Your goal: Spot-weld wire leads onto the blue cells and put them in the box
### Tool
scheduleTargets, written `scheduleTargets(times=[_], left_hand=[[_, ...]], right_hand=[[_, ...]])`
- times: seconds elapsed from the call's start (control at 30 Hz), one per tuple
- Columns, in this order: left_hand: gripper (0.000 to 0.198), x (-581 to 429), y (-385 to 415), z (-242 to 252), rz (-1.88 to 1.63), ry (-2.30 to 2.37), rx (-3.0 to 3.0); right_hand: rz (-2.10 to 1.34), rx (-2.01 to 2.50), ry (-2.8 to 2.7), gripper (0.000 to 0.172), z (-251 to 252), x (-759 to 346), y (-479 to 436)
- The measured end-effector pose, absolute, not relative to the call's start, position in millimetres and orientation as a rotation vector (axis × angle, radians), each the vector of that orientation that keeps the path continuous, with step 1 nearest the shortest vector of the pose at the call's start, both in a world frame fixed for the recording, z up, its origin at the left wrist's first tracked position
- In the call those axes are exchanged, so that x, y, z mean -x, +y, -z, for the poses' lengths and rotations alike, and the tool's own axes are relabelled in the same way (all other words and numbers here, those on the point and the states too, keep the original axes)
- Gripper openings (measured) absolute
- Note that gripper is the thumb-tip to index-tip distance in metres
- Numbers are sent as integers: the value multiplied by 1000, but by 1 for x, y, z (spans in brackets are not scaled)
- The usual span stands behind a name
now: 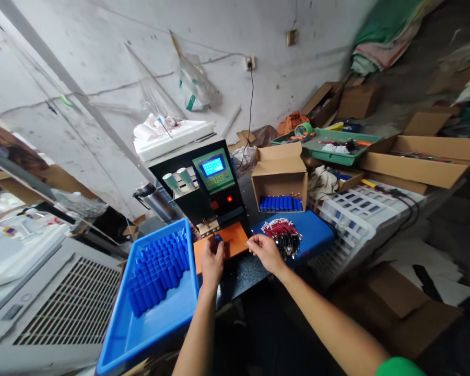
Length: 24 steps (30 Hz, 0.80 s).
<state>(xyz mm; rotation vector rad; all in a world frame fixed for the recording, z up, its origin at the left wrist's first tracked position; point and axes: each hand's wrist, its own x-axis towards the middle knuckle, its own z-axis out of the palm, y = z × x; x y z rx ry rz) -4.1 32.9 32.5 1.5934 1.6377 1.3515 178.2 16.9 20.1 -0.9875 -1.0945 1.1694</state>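
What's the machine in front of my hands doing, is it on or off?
The machine is on: its screen glows blue and a red light is lit on its front.

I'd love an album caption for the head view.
Left hand holding a small blue piece at a flat orange plate, right hand beside red-and-black wires, rectangular blue tray nearby.

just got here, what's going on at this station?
A person's left hand holds a blue cylinder at the orange board, in front of a machine with a lit screen. The right hand is pinched near the board's right edge; what it holds is too small to tell. Red and black wires lie piled beside it. More blue cylinders stand in the blue tray.
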Motion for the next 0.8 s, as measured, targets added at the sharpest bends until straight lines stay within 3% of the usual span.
scheduleTargets(times=[0.4,0.8], left_hand=[[37,9,32,-18,-1384,1684,-1589],[40,8,33,-13,-1431,1670,-1531]], right_hand=[[-1184,949,-1197,18,-38,-122,78],[-1110,1094,-1359,13,-34,-105,82]])
